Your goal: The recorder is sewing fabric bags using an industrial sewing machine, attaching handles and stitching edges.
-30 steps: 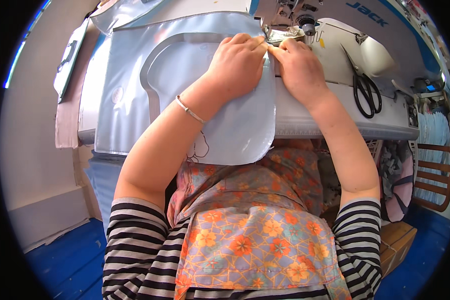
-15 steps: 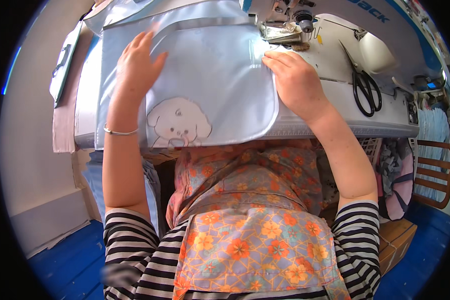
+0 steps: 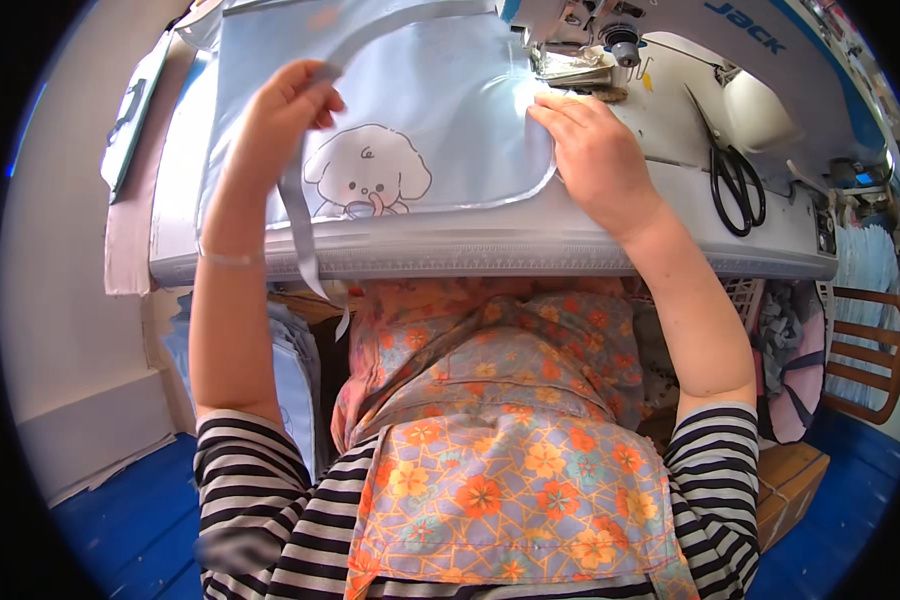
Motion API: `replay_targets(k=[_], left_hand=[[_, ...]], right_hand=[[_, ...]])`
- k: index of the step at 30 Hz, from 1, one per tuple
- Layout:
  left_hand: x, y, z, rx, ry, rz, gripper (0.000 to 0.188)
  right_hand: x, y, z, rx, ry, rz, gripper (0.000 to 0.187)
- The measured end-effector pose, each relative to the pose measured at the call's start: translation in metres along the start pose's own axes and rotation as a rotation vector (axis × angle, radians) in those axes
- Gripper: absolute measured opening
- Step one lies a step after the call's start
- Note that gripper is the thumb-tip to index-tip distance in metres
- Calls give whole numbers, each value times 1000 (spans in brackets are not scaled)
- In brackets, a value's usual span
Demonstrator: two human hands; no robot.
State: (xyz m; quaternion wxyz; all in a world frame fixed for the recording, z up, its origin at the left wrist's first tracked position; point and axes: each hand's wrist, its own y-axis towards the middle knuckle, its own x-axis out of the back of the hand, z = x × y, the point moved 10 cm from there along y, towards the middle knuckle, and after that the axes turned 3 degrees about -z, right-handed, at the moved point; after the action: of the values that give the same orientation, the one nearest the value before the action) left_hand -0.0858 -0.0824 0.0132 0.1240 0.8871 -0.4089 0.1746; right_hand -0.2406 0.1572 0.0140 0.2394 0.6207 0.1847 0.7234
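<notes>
Lettering (image 3: 745, 27) marks machine (image 3: 800, 72); left hand (image 3: 288, 108) holds strip (image 3: 298, 215)

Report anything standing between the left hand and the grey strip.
Nothing visible: the left hand holds the grey strip directly. The black-handled scissors lie apart, beyond the right hand.

Bright light, glare on pale-blue sheet (image 3: 470, 125), blurred patch on striped sleeve (image 3: 238, 552), fisheye-bent edges.

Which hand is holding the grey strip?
The left hand, with the grey strip also hanging below it; the right hand instead rests at the right edge of the light-blue sheet.
</notes>
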Motion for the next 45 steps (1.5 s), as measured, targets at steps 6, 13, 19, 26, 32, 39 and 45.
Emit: replay_targets(k=[6,13,19,26,32,39,45], left_hand=[[-81,-126,-70,-39,-416,112,59],[-124,-148,-105,-142,-523,186,38],[-62,-123,-85,-193,-821,-119,35],[-133,-136,-111,-141,-779,101,37],[-36,-107,-59,-90,-1018,-213,37],[3,-90,-22,-94,-1041,-273,37],[18,-71,-23,-209,24,-525,38]], right_hand=[[30,-15,32,34,269,-176,34],[-38,-87,108,-675,1535,232,25],[-8,-97,74,-669,1512,522,38],[-9,-64,102,-596,1483,285,54],[1,-84,55,-713,1327,339,18],[17,-71,-19,-773,1047,132,10],[-2,-19,-57,-722,778,117,12]])
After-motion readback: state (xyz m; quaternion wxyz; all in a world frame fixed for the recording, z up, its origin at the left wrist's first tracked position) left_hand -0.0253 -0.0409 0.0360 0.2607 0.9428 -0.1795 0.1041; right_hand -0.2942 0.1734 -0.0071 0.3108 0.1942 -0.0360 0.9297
